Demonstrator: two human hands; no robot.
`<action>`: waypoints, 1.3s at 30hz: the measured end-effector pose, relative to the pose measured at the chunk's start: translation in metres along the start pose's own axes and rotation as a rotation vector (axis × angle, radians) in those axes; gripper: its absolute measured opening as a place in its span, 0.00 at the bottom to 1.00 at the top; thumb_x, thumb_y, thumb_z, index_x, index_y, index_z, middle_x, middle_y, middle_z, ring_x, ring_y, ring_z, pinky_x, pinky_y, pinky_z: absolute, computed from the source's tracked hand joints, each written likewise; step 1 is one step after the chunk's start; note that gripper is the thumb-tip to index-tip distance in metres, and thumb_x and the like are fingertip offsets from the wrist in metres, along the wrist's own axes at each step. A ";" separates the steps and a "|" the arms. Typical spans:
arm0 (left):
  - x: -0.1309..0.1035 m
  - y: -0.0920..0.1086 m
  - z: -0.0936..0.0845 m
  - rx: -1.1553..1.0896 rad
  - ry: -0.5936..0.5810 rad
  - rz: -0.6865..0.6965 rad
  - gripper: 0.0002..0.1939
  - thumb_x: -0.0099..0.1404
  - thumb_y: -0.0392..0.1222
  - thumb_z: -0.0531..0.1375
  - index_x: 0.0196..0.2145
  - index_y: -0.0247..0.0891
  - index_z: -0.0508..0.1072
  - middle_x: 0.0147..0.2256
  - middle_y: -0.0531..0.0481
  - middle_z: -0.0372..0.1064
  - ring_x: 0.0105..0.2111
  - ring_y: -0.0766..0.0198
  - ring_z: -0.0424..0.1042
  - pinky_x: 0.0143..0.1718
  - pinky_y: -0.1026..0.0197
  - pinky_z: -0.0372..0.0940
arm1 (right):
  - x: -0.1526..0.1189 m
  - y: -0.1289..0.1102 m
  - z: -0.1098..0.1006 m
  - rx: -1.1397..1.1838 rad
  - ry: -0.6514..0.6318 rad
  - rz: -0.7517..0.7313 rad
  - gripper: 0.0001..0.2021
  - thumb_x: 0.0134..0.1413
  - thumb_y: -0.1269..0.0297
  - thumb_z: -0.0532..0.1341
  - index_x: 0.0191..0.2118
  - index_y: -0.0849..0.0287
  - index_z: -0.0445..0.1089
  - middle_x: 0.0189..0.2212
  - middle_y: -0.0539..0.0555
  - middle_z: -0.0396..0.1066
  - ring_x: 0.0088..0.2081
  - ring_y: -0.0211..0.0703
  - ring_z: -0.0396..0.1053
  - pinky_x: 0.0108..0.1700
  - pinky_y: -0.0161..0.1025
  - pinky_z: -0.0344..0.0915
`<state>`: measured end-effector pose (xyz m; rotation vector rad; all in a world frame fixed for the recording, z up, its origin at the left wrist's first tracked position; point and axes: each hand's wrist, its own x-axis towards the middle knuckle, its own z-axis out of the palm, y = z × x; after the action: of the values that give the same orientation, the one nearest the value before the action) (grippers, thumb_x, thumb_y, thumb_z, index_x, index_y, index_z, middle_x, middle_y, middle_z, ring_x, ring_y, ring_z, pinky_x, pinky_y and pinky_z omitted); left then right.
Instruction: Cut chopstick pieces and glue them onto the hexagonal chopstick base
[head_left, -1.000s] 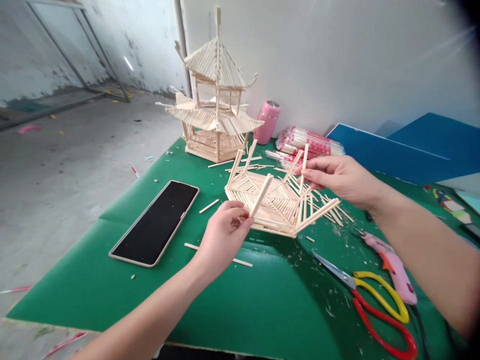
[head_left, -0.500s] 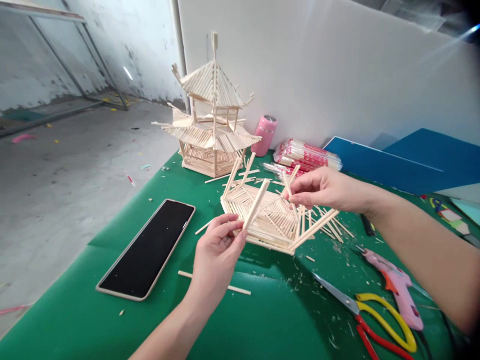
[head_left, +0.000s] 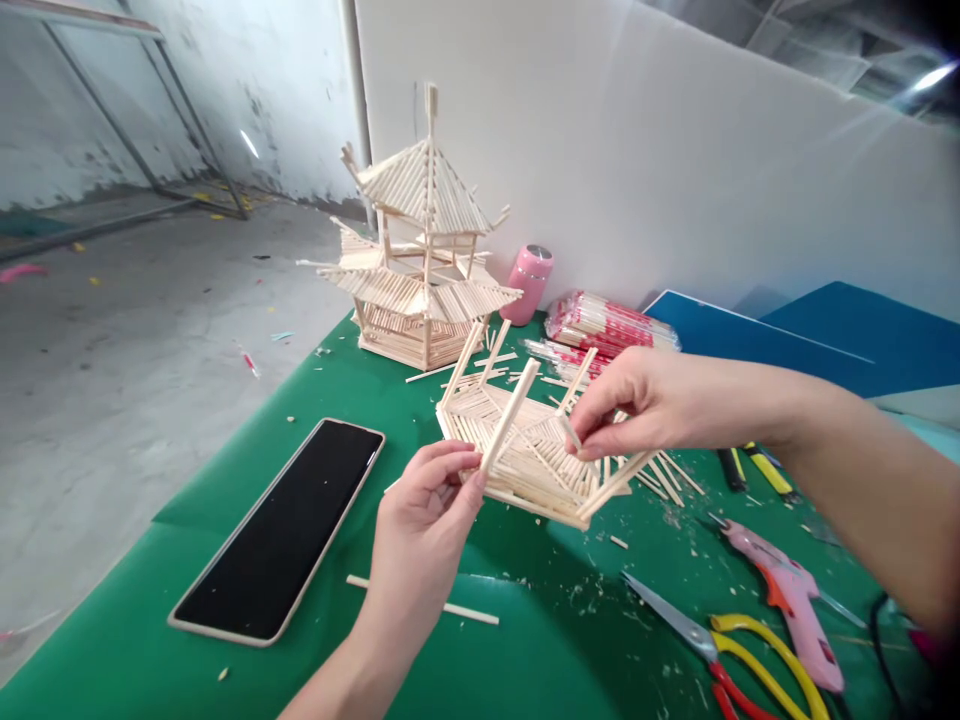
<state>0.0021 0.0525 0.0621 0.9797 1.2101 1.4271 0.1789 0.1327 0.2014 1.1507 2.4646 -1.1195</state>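
A hexagonal base of pale wooden sticks (head_left: 517,462), with paired posts leaning outward at its corners, is tilted up in front of me. At its near-left corner my left hand (head_left: 431,505) is closed, thumb and fingers pinching the foot of a corner post (head_left: 512,412). My right hand (head_left: 634,405) reaches over the right side of the base and pinches a short wooden stick (head_left: 570,432) between thumb and fingertips. Whether that stick touches the base I cannot tell. Behind the base stands a two-tiered stick pagoda (head_left: 427,250).
A phone (head_left: 281,530) lies left on the green tabletop (head_left: 555,650). Scissors (head_left: 701,630) and a pink glue gun (head_left: 787,590) lie at right. A pink flask (head_left: 529,285), wrapped stick bundles (head_left: 607,322) and blue boards (head_left: 765,335) stand farther back. Loose sticks (head_left: 667,475) are scattered beside the base.
My right hand has come down closer to the base with the short stick, which now slants. My left hand keeps its pinch on the corner post. The view has shifted slightly.
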 end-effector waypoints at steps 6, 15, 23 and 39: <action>0.000 -0.004 -0.003 -0.001 -0.015 0.010 0.03 0.53 0.36 0.62 0.28 0.37 0.75 0.38 0.47 0.67 0.34 0.64 0.70 0.29 0.67 0.68 | 0.010 -0.012 0.012 -0.254 -0.038 -0.043 0.09 0.51 0.70 0.53 0.24 0.60 0.67 0.18 0.45 0.58 0.21 0.30 0.55 0.23 0.30 0.51; -0.001 -0.007 -0.003 0.040 -0.010 0.005 0.04 0.52 0.38 0.63 0.28 0.36 0.75 0.38 0.47 0.68 0.33 0.63 0.70 0.29 0.65 0.69 | 0.027 -0.013 0.022 -0.412 -0.075 -0.058 0.08 0.48 0.71 0.53 0.22 0.60 0.66 0.17 0.46 0.60 0.20 0.31 0.55 0.22 0.31 0.49; -0.001 -0.011 -0.005 0.028 -0.025 0.022 0.04 0.53 0.38 0.63 0.29 0.38 0.75 0.39 0.48 0.68 0.34 0.63 0.70 0.30 0.66 0.68 | 0.027 -0.009 0.024 -0.452 -0.072 -0.076 0.09 0.47 0.72 0.52 0.23 0.61 0.68 0.16 0.47 0.61 0.19 0.31 0.54 0.21 0.31 0.48; -0.001 -0.006 -0.002 0.043 0.018 -0.010 0.05 0.51 0.38 0.63 0.28 0.36 0.75 0.39 0.47 0.68 0.34 0.61 0.70 0.29 0.64 0.69 | 0.028 -0.010 0.027 -0.493 -0.088 -0.040 0.11 0.48 0.70 0.52 0.24 0.61 0.70 0.17 0.49 0.64 0.17 0.32 0.52 0.20 0.33 0.46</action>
<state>0.0016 0.0509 0.0560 0.9907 1.2620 1.4100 0.1493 0.1257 0.1754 0.8840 2.4981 -0.5043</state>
